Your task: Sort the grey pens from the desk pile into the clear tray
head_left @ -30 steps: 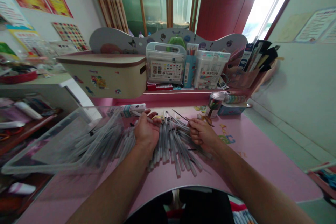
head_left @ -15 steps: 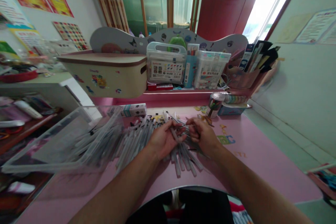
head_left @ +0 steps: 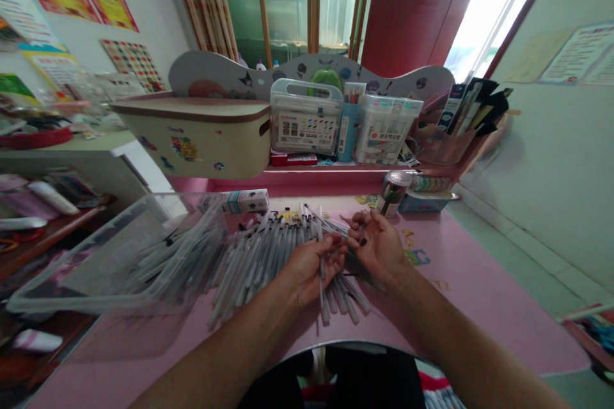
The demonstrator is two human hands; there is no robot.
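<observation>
A slim translucent pen [head_left: 322, 278] is held upright in my left hand [head_left: 309, 266], whose fingers curl round it above the pink desk. Just to the right, my right hand [head_left: 378, 246] is turned palm up with its fingers curled; a small black cap [head_left: 363, 241] lies against the palm. Many similar pens [head_left: 259, 255] are spread side by side left of my hands, and more pens [head_left: 340, 294] fan out beneath them. A clear plastic bin [head_left: 86, 303] at the left holds further pens.
Behind the desk [head_left: 480, 294], a shelf carries a lidded cream box [head_left: 206, 147], a clear marker case [head_left: 307, 124], a blue pencil holder [head_left: 348, 134] and another marker box [head_left: 391, 131]. A jar [head_left: 394, 192] and a blue box [head_left: 426, 200] stand at the back right.
My right hand has turned palm up and moved slightly right, showing the black cap. The pen in my left hand now points more upright.
</observation>
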